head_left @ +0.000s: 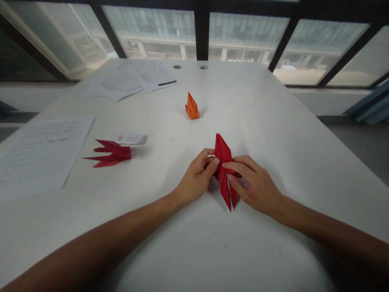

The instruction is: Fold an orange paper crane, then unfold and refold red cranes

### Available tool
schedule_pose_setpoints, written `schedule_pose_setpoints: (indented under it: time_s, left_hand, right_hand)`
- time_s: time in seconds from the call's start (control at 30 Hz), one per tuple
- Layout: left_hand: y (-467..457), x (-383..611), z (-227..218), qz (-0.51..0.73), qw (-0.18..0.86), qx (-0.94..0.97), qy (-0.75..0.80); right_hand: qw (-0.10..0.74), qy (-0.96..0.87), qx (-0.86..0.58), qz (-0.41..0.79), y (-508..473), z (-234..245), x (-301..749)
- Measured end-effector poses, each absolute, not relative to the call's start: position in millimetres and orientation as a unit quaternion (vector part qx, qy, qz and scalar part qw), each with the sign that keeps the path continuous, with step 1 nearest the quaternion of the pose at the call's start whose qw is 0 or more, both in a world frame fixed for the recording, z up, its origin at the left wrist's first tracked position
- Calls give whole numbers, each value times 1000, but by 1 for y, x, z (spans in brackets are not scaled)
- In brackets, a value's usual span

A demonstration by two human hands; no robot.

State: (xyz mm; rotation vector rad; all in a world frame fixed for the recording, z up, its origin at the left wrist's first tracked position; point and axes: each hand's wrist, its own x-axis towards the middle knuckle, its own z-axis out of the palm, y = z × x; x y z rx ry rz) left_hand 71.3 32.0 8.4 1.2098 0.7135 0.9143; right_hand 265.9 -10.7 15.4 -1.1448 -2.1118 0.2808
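Both my hands hold a folded red origami piece with long pointed flaps, at the middle of the white table. My left hand pinches its left side between thumb and fingers. My right hand grips the right side, with its fingers across the folds and partly hiding the paper. To the left lies a second red origami figure with several pointed flaps. Farther ahead stands a small orange origami figure, apart from both hands.
A printed sheet lies at the left, and a small white packet sits beside the red figure. More printed papers lie at the far end, near several round holes in the tabletop. Windows stand beyond the table.
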Motion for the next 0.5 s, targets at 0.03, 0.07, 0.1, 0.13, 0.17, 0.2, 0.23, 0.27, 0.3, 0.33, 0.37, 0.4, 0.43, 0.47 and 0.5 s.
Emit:
schedule_pose_setpoints:
  time_s: [0.03, 0.07, 0.1, 0.13, 0.17, 0.2, 0.23, 0.27, 0.3, 0.33, 0.37, 0.4, 0.43, 0.47, 0.5]
  left_hand:
    - [32, 71, 8, 404, 665, 539, 324]
    - [32, 71, 7, 402, 661, 541, 331]
    - [31, 71, 6, 401, 658, 542, 335]
    - [31, 70, 6, 400, 657, 543, 337]
    - [31, 70, 5, 399, 657, 543, 337]
    - [30, 70, 4, 398, 658, 543, 337]
    - [30, 70, 4, 397, 660, 542, 336]
    - [30, 70, 4, 395, 662, 542, 336]
    - [30, 70, 4, 393, 663, 541, 337]
    - [30, 70, 4, 390, 663, 542, 338]
    - [30, 70, 4, 389, 662, 543, 339]
    - [30, 70, 5, 389, 661, 544, 340]
    - [30, 70, 5, 390, 660, 544, 341]
    - [30, 70, 5, 391, 660, 544, 340]
    - [30, 70, 5, 391, 661, 543, 339]
  right_hand:
    - [348, -819, -442, 116, -11, 16, 266]
    - [344, -817, -445, 124, -11, 16, 267]
    - [340, -814, -450, 136, -10, 17, 267]
    - [333, -810, -459, 150, -10, 18, 267]
    - [327, -803, -469, 166, -11, 19, 267]
    - [320, -795, -481, 184, -11, 20, 266]
    - [313, -787, -492, 203, -11, 21, 266]
    - [307, -778, -501, 222, -11, 22, 265]
    - [304, -771, -507, 238, -12, 23, 265]
    - [304, -765, -510, 249, -12, 23, 264]
    - [307, -760, -512, 257, -12, 24, 264]
    - [313, -754, -514, 263, -12, 24, 264]
    - [323, -746, -516, 270, -12, 25, 264]
    - [333, -737, -516, 284, -12, 25, 264]
    - [342, -725, -513, 305, -12, 25, 264]
